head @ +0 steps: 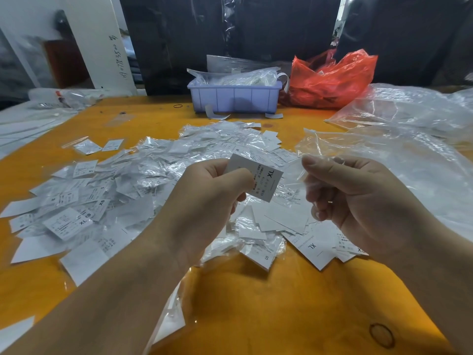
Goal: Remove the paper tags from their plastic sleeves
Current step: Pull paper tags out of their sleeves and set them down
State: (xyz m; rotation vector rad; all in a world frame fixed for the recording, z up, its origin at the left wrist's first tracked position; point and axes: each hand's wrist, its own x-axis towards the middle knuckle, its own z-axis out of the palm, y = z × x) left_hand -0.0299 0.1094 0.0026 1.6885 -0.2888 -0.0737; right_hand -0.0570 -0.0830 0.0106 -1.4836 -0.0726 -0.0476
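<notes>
Sleeved tags spread across the table's middle, containers behind, loose plastic to the right.

The heap of white paper tags in clear plastic sleeves (143, 180) lies on the orange wooden table (256, 303), mostly left of centre. Behind it stands the lilac rectangular plastic bin (234, 98), with the crumpled red plastic bag (330, 80) just to its right. The large clear plastic sheets (409, 139) lie along the right side. A thin rubber band ring (381, 335) lies near the front right.

A lilac plastic bin (234, 98) sits at the far side of the orange bench (256, 298), a crumpled red plastic bag (332, 80) just beside it.
</notes>
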